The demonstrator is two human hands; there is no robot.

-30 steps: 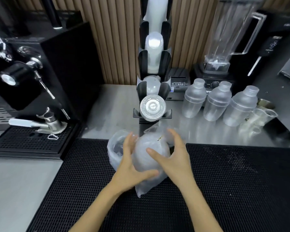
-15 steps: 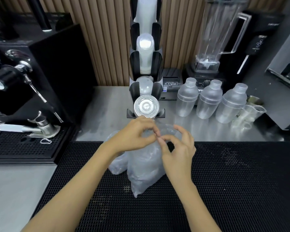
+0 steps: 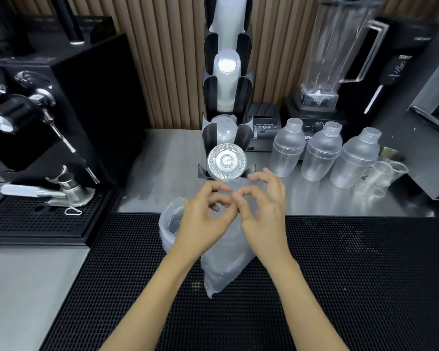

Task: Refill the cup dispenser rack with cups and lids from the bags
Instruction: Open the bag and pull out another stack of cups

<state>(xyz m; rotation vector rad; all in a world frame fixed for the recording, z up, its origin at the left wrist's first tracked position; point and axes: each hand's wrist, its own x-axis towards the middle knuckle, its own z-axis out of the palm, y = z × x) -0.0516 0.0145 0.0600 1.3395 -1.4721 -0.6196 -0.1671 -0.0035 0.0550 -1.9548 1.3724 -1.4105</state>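
A black cup dispenser rack (image 3: 246, 133) stands at the back centre with stacks of clear cups (image 3: 226, 79) in its upper slots and flat lids (image 3: 226, 161) in its lowest slot. In front of it, on the black rubber mat (image 3: 352, 274), a clear plastic bag (image 3: 226, 262) stands upright. My left hand (image 3: 205, 219) and my right hand (image 3: 264, 211) meet at the bag's top, thumbs and forefingers pinching its closed mouth. A second clear bag (image 3: 170, 219) with stacked items lies behind my left hand.
An espresso machine (image 3: 36, 117) with a drip tray (image 3: 36, 219) fills the left. Three clear shakers (image 3: 322, 150), small measuring cups (image 3: 383, 176), a blender (image 3: 335, 54) and a small printer (image 3: 264, 125) stand at the back right on the steel counter (image 3: 167, 168).
My hands have left the sides of the bag and risen to its top, where the fingertips now pinch the mouth. The view has shifted slightly.
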